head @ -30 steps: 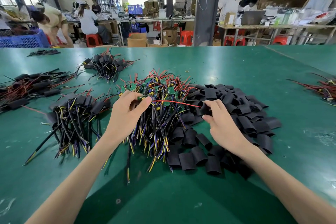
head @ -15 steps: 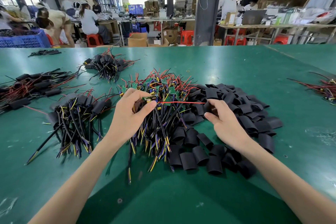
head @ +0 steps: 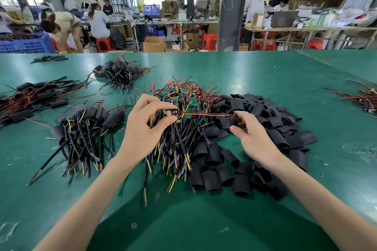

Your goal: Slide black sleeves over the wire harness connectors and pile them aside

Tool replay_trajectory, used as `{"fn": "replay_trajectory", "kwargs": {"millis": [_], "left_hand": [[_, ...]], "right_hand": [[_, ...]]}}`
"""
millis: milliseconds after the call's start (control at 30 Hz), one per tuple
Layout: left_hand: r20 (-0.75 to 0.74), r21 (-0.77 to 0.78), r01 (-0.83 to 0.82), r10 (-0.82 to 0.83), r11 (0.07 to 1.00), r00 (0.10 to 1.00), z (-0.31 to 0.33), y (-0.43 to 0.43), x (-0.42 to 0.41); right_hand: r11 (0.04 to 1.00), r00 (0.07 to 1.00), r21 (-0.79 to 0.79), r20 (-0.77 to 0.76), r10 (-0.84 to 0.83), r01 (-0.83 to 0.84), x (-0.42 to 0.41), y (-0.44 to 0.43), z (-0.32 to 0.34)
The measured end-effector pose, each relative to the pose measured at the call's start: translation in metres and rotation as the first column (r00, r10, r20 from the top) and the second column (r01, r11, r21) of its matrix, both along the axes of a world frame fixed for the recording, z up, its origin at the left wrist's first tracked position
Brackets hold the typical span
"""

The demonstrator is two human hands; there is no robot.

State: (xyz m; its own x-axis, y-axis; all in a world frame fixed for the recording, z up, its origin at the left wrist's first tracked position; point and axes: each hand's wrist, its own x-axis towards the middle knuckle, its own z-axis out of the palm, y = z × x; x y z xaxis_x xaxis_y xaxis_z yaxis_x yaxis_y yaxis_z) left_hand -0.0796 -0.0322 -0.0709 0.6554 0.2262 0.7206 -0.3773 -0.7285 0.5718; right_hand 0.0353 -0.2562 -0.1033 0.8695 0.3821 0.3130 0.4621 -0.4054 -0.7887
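– Sleeved harnesses [head: 87, 126], left of the worker: the finished pile?
– So it reads from where I stand: black tubes over the boards, wire tails fanned across the green table [head: 255, 71]. Next rightward, the left hand [head: 145, 128] pinches one connector board [head: 169, 112] between thumb and fingertips, a capacitor showing on it, just above the unsleeved heap [head: 183, 149].
– And the red lead [head: 206, 114]?
– Taut from that board to the right hand [head: 255, 138], whose thumb and curled fingers grip a black sleeve [head: 236, 120] at the lead's free end. Fingers hide most of it; whether the tip has entered, I cannot tell. Farthest right lie the loose sleeves [head: 285, 126], spread on the table and touching the heap's right flank.
– What makes this step go well?
– In my judgement: hold the lead straight, in line with the tube's mouth; squeeze the flat sleeve by its edges so it opens; draw it leftward along the wire until it covers the board, the left hand steadying without blocking. Snagging on the tall components is the likely fault.
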Motion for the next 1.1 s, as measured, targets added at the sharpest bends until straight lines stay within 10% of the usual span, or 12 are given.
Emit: {"fn": "replay_trajectory", "kwargs": {"millis": [400, 1100], "left_hand": [[-0.142, 0.049, -0.011, 0.018, 0.999, 0.99, -0.007, -0.012, 0.003], [-0.264, -0.034, 0.059, -0.066, 0.998, 0.962, -0.006, -0.034, -0.002]], "right_hand": [[0.87, 0.728, -0.452, 0.661, 0.179, 0.197, -0.022, 0.003, 0.008], [0.863, 0.788, -0.504, 0.529, 0.315, -0.006, -0.042, 0.015, 0.002]]}}
